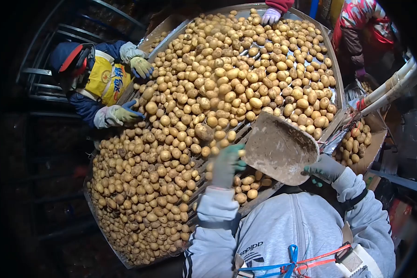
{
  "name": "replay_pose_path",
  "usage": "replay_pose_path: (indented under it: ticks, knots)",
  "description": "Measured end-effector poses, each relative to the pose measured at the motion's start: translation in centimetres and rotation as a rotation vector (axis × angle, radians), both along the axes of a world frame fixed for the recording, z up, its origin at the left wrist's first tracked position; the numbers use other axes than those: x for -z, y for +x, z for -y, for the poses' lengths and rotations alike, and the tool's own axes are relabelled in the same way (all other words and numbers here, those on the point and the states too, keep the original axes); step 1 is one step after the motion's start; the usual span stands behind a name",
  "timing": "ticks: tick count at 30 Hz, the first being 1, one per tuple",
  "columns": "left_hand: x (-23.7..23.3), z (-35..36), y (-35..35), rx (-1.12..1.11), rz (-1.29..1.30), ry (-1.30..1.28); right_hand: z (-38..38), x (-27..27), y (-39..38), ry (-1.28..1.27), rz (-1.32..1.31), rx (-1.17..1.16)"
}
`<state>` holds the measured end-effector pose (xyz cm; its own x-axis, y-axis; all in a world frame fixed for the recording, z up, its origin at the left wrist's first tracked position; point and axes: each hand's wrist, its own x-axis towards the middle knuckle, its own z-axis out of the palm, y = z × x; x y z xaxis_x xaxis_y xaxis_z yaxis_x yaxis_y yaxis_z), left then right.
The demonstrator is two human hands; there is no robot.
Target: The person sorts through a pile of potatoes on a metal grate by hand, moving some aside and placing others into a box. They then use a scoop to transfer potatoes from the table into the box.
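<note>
Potatoes (217,83) lay heaped across the long desk (339,81) ahead of our hands, stretching away from us and off to the left of our left hand. Our right hand (326,169), in a grey glove, was closed around the near right corner of a dirty metal scoop (280,148), which hung tilted above the desk's near edge. Our left hand (227,164), in a green glove, had its fingers curled at the scoop's left edge; we could not tell whether it gripped the metal or only touched it. Between our two hands, under the scoop, a few loose potatoes (248,183) sat apart from the main heap. Just beyond our right hand a cardboard box (377,134) held more potatoes. Far to the left of our left hand a co-worker (104,78) in a blue jacket and yellow apron had both gloved hands on the heap. Straight ahead, at the desk's far end, another worker's pale glove (270,16) rested on the potatoes, and a third person (359,23) in a red patterned jacket bent near the far right corner.
</note>
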<state>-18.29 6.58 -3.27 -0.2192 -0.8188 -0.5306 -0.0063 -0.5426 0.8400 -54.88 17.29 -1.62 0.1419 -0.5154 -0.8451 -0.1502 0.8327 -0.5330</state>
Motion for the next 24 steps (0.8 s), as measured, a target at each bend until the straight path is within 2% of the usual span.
replay_pose_path:
  ticks: [1,4,5,6,8,9,12,13,14,16,17,18,20,21,22,24]
  knots:
    - [-1.2,-0.1,-1.8,0.16,0.128,-0.053,-0.2,0.1,0.3,-0.01,-0.001,0.0]
    - [5.7,1.2,0.3,0.149,0.253,-0.523,-1.1,1.3,0.7,-0.084,-0.015,0.014]
    - [1.8,1.3,-0.1,0.209,0.587,-0.416,-1.5,1.3,0.8,-0.131,-0.029,0.032]
    - [3.5,1.2,0.5,0.304,0.765,-0.544,-1.7,1.1,1.1,-0.177,-0.043,0.053]
    - [9.1,0.7,2.5,0.496,1.119,-0.801,-2.4,0.8,0.9,-0.06,-0.007,0.156]
    - [9.6,0.5,2.4,0.595,1.119,-0.779,-3.0,1.4,0.6,-0.046,0.023,0.188]
    - [10.7,2.1,2.9,0.299,0.811,-0.426,-3.8,1.0,1.0,-0.105,0.018,0.24]
    - [11.5,2.5,2.9,0.21,0.55,-0.276,-3.9,0.8,1.0,-0.086,-0.004,0.23]
    - [9.7,2.8,2.1,0.275,0.524,-0.337,-4.0,0.9,1.2,-0.069,-0.024,0.222]
    - [2.6,2.7,-0.9,0.406,0.466,-0.452,-4.5,1.8,1.3,-0.052,-0.004,0.227]
    - [0.6,3.5,-1.4,0.413,0.601,-0.67,-4.7,2.2,1.3,-0.047,0.002,0.233]
    - [1.5,5.8,-0.3,0.403,0.743,-0.847,-4.9,2.4,1.5,-0.061,-0.007,0.231]
    - [3.5,9.3,1.9,0.277,1.153,-0.697,-5.0,2.4,1.9,-0.092,-0.029,0.231]
    - [4.2,10.9,3.6,0.338,1.181,-0.6,-4.8,1.7,2.0,-0.045,-0.048,0.207]
    - [6.6,11.8,5.2,0.387,1.247,-0.564,-5.3,2.1,2.1,-0.105,-0.022,0.229]
    - [7.6,11.8,5.6,0.343,1.27,-0.617,-6.1,2.6,2.4,-0.229,0.028,0.276]
